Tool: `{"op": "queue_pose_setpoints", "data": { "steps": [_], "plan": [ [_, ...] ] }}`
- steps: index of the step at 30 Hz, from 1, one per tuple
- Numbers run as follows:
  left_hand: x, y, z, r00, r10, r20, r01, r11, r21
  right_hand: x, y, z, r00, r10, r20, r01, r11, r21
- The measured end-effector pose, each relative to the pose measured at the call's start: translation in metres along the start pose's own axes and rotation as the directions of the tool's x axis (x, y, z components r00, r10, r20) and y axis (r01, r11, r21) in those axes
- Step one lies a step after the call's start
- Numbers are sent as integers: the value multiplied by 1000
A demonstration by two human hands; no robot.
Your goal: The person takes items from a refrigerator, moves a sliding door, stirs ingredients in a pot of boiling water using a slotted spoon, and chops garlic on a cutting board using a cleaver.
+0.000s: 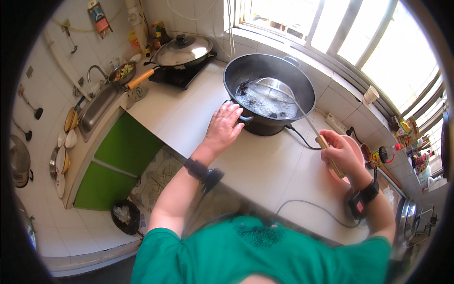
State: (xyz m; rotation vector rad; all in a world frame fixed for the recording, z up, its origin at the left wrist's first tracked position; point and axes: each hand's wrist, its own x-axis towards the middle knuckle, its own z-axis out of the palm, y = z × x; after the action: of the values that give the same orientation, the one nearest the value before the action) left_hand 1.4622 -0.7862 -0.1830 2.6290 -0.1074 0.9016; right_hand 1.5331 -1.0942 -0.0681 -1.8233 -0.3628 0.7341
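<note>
A deep black electric pot [267, 122] stands on the white counter, with bubbling, foamy liquid [269, 101] and some dark pieces inside; steam rises from it. My right hand [342, 152] is closed around the wooden handle of a wire-mesh skimmer [308, 115], whose round head reaches into the liquid. Behind that hand sits a pink bowl [354, 149], partly hidden. At the near left of the pot, my left hand [225, 122] lies by the side handle [245, 118] with its fingers extended, holding nothing; whether it touches the rim is unclear.
A lidded wok [184, 53] rests on a black induction cooker [177, 76] at the back left. Beyond its wooden handle are a metal sink [97, 110] and a pan of chopped food [123, 72]. A power strip [335, 122] and the pot's cord [301, 138] lie at the right.
</note>
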Motion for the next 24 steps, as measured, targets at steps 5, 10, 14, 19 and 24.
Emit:
{"op": "queue_pose_setpoints", "data": {
  "steps": [5,10,14,19,24],
  "plan": [
    [7,-7,13,999,47,7,-47,998,32,46,7,-22,995,-73,-65,84,977,194],
    [10,-7,13,998,43,36,-43,999,10,86,20,-39,998,-49,-48,65,904,422],
    [10,-7,14,999,37,39,-37,999,6,103,12,-30,1000,19,-22,-11,945,327],
    [9,-7,14,999,38,23,-39,999,16,118,1,-21,994,59,93,-80,966,246],
    [9,-5,14,999,30,33,-31,999,31,123,4,-16,979,86,183,-141,940,311]
  ]
}}
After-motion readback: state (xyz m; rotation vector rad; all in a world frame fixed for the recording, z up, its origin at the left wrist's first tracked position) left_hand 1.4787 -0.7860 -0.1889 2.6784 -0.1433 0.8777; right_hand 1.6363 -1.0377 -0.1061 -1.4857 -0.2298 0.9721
